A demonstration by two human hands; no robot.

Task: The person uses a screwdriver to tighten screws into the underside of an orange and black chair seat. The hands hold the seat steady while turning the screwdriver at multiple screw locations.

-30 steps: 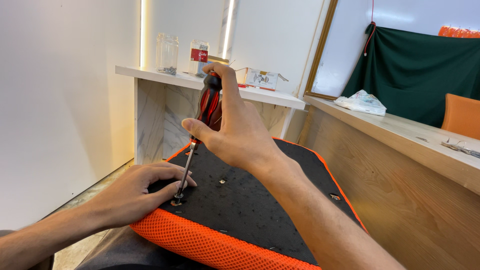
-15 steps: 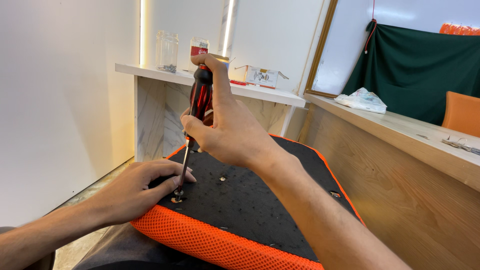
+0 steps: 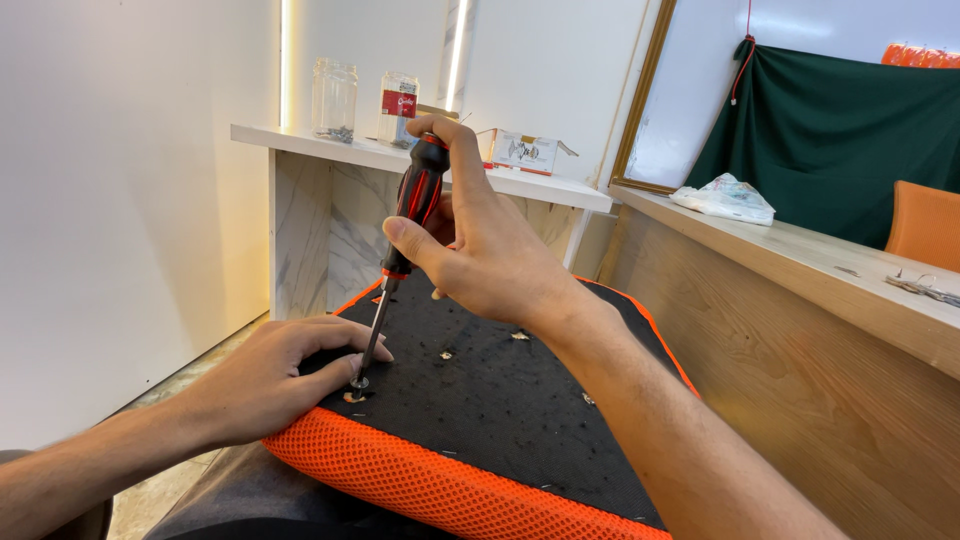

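White walls and a marble-fronted shelf [image 3: 400, 160] stand behind the black-backed orange mesh seat cushion [image 3: 480, 420]. Your right hand [image 3: 490, 255], now higher, wraps fully round the red-and-black screwdriver [image 3: 405, 235]; your left hand [image 3: 265, 375] rests loosely curled, steadying the tip at the near-corner screw [image 3: 357, 385].

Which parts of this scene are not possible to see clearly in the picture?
- Head view: the screwdriver tip and the fastener under it are too small, partly hidden by the left hand.
- The right hand covers part of the handle.
- The seat cushion is cut off by the bottom edge; what it rests on is hidden.
- Contents of the glass jars on the shelf are too small.
- The items on the wooden counter at the right edge are cut off.
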